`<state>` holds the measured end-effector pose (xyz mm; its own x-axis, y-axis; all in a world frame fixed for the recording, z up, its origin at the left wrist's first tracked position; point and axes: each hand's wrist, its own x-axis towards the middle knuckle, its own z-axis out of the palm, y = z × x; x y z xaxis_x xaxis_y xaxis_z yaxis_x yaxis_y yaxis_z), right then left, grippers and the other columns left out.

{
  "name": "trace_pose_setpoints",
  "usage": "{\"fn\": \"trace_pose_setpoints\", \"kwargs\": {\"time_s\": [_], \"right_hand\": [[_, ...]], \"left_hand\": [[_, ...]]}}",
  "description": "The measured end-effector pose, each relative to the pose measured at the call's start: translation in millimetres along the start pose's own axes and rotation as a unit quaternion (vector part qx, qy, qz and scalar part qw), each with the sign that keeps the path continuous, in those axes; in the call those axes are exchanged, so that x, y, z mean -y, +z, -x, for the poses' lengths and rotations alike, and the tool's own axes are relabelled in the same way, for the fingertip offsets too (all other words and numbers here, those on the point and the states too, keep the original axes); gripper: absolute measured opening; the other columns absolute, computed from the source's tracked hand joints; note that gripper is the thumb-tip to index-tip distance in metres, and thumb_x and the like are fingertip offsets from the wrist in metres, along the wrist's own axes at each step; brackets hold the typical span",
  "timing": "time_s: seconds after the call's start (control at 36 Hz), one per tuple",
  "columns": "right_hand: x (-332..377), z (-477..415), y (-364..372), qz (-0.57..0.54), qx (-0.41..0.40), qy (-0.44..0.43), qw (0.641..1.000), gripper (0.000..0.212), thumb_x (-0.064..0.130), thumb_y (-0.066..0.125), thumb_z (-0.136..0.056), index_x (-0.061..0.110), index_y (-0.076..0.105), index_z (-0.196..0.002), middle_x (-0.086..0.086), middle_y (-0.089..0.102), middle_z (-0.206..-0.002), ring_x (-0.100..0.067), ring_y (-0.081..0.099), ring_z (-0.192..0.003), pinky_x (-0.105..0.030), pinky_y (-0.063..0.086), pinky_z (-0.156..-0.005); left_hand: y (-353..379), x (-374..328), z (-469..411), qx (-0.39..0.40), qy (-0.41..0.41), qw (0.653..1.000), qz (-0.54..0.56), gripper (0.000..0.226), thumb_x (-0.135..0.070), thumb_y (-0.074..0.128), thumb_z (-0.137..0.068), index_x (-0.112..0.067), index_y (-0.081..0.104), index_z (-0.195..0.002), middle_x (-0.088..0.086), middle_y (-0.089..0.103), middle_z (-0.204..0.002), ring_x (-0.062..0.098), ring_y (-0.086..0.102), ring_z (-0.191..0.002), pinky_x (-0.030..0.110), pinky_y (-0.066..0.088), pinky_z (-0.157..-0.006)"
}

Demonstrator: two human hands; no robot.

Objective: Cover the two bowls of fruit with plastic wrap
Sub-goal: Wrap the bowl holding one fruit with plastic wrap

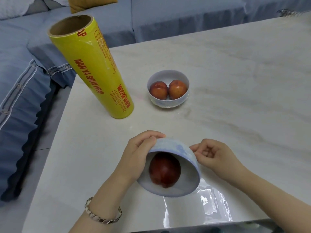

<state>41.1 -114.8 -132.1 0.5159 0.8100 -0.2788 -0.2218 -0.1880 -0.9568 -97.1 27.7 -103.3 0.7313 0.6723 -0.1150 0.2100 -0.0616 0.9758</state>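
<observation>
Our left hand (134,155) cups the near bowl (175,147), tipped mouth toward us with one dark red fruit (165,170) inside. Our right hand (212,155) pinches at its outer wall, seemingly tucking film we can barely see. We judge this bowl nearly wrapped. Next comes the far bowl (168,103), apparently uncovered, near the upright wrap roll (94,68) on the worktop (235,81): tear a fresh sheet.
</observation>
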Motion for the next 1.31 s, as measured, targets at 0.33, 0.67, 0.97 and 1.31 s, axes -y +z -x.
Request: {"fn": "trace_pose_setpoints", "kwargs": {"time_s": [0.33, 0.67, 0.97, 1.31], "right_hand": [[27.8, 6.2, -4.8, 0.223, -0.005, -0.085, 0.971, 0.034, 0.01, 0.049, -0.091, 0.037, 0.057, -0.109, 0.033, 0.048, -0.119, 0.024, 0.046, -0.104, 0.007, 0.028, -0.085], [18.6, 6.0, 10.8, 0.141, 0.056, -0.064, 0.986, 0.024, 0.04, 0.045, -0.085, 0.037, 0.065, -0.098, 0.024, 0.066, -0.105, 0.013, 0.056, -0.099, 0.001, 0.037, -0.078], [14.7, 11.7, 0.7, 0.043, 0.04, -0.041, 0.997, 0.025, 0.027, 0.061, -0.076, 0.025, 0.067, -0.1, 0.021, 0.072, -0.095, 0.008, 0.064, -0.088, -0.005, 0.044, -0.072], [25.6, 1.8, -8.1, 0.156, 0.03, -0.019, 0.987, 0.051, 0.05, 0.058, -0.066, 0.015, 0.07, -0.1, -0.005, 0.073, -0.092, -0.015, 0.067, -0.089, -0.023, 0.049, -0.084]], "left_hand": [[3.0, -1.4, 0.2, -0.004, 0.006, 1.0, -0.016, 0.024, -0.025, 0.044, -0.076, -0.026, 0.068, -0.077, -0.017, 0.07, -0.084, -0.005, 0.061, -0.083, 0.004, 0.041, -0.072], [0.9, -0.9, -0.2, -0.021, -0.001, 0.999, -0.029, 0.025, -0.025, 0.043, -0.075, -0.026, 0.068, -0.077, -0.017, 0.07, -0.082, -0.003, 0.061, -0.084, 0.005, 0.042, -0.071], [12.8, -10.7, -3.1, -0.114, -0.178, 0.975, 0.07, 0.018, -0.014, 0.059, -0.078, -0.013, 0.068, -0.063, 0.0, 0.068, -0.07, 0.016, 0.059, -0.067, 0.029, 0.048, -0.064], [24.8, -4.7, 1.0, -0.002, -0.175, 0.985, -0.005, 0.038, -0.041, 0.041, -0.094, -0.017, 0.07, -0.096, 0.005, 0.071, -0.099, 0.022, 0.065, -0.098, 0.037, 0.047, -0.092]]}}
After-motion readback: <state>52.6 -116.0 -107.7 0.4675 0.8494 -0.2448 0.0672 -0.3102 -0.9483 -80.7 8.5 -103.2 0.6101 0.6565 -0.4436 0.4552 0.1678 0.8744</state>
